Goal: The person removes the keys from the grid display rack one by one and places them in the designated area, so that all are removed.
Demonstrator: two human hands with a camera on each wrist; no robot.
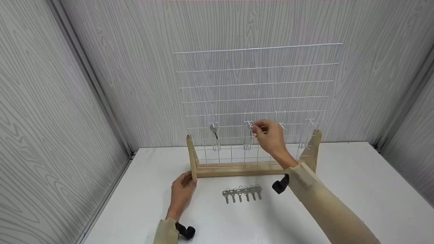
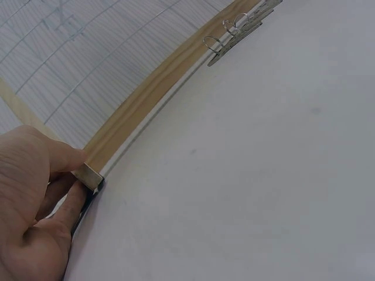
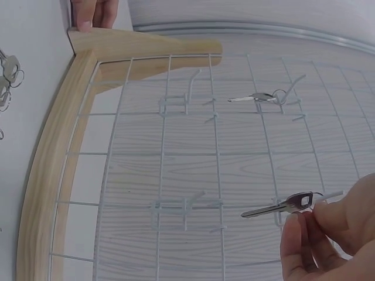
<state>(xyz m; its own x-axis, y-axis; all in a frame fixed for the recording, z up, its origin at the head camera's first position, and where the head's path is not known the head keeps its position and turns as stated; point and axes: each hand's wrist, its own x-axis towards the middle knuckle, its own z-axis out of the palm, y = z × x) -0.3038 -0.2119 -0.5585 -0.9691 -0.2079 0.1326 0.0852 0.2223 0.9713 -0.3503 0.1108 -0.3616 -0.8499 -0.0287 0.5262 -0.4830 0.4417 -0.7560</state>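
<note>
My right hand is up at a hook in the middle of a white wire grid rack. Thumb and fingertips pinch the ring of a silver key, right at the hook; the key's blade points away from the fingers. Another key hangs by its ring from a hook farther left. Low at the rack's left end, my left hand grips the foot of the wooden side piece, thumb on one side and fingers on the other.
Several keys with rings lie in a row on the white table, in front of the rack's wooden base bar. More white hooks sit on the grid to the right. A wood-patterned wall stands behind.
</note>
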